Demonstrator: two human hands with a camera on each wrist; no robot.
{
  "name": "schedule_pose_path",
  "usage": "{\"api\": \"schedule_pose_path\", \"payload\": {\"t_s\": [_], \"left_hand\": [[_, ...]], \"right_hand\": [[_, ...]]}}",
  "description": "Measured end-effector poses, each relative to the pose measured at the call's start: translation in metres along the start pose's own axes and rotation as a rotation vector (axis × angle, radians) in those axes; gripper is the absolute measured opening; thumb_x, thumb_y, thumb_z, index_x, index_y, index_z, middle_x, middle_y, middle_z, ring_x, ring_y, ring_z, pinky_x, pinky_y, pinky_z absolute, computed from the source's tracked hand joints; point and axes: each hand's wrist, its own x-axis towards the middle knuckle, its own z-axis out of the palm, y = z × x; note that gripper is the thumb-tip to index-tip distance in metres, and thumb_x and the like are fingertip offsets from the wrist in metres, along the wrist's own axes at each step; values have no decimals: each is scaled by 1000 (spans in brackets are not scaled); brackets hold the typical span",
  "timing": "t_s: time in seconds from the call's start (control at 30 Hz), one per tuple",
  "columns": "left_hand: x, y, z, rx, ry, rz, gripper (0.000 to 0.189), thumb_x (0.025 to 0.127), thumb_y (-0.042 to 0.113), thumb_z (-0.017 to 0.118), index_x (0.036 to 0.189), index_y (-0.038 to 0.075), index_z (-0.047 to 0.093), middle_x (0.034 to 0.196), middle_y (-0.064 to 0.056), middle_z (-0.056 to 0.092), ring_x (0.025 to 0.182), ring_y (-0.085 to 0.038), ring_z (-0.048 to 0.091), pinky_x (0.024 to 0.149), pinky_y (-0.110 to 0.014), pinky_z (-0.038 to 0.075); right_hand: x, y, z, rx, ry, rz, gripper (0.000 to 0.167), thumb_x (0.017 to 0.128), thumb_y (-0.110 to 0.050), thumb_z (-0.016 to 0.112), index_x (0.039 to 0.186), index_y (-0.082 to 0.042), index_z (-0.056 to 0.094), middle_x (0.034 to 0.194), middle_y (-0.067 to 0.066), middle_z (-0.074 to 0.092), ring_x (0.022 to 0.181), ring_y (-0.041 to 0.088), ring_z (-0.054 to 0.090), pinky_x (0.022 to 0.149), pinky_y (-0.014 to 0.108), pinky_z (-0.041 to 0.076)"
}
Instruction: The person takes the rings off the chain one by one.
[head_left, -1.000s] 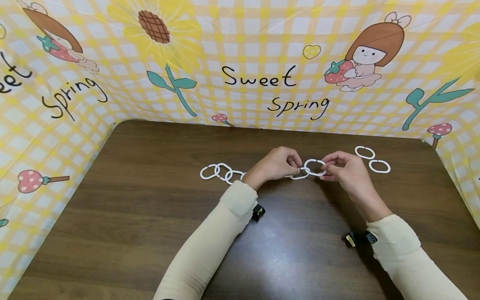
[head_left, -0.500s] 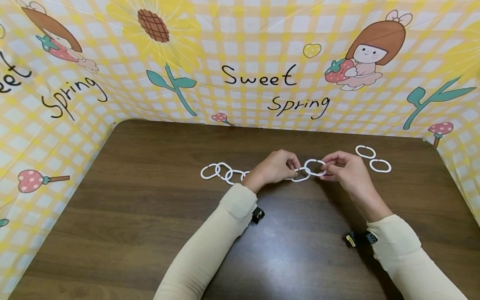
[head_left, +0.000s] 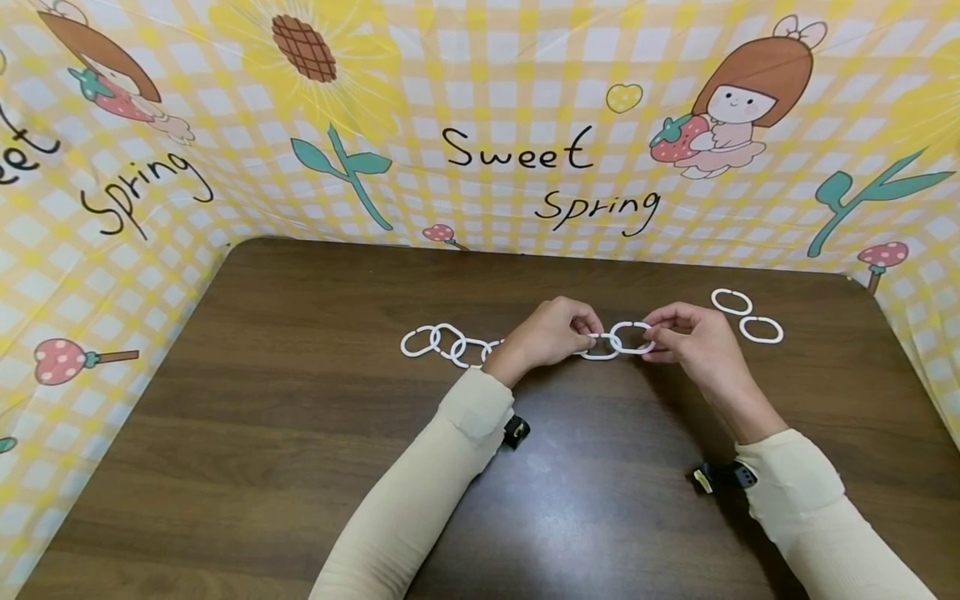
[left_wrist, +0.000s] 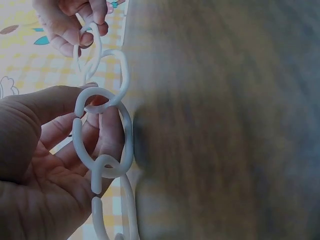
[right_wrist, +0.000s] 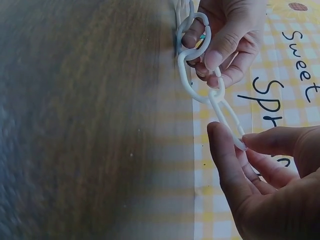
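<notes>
A chain of white oval plastic links (head_left: 452,358) lies across the table's far half, its left part resting on the wood. My left hand (head_left: 551,335) pinches the link (head_left: 600,358) second from the right end, between thumb and fingers. At that end, my right hand (head_left: 697,342) pinches the last link (head_left: 632,352) by its outer edge. These two links are joined, as the right wrist view also shows. In the left wrist view, another link (left_wrist: 129,135) with a small gap in its side hangs across the left palm. My left hand and wrist hide the chain's middle from above.
Two loose white links, a farther link (head_left: 736,312) and a nearer link (head_left: 763,342), lie on the table right of my right hand. The brown wooden table (head_left: 300,433) meets a yellow checked cloth (head_left: 495,208) at its back and sides.
My left hand has dipped slightly and come back up. The links between my hands have shifted a little. My right hand keeps its pinch in nearly the same place.
</notes>
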Motion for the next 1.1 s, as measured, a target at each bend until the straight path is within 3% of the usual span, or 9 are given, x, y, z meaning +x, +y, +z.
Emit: {"api": "schedule_pose_path", "payload": {"t_s": [0.63,1.1], "left_hand": [[-3,1,1,-8,7,-14,10,97,3,71,105,6,76,87,1,65,82,-8,57,75,-16,43],[-4,1,3,29,2,15,11,97,4,69,101,12,76,83,2,66,77,-8,57,70,-18,42]], "right_hand": [[-1,0,0,-42,-20,10,24,97,7,57,117,21,60,82,-4,69,72,5,69,68,27,63],[-2,-2,1,-38,-40,17,26,99,5,57,119,22,61,85,-4,71,68,6,70,69,29,64]]}}
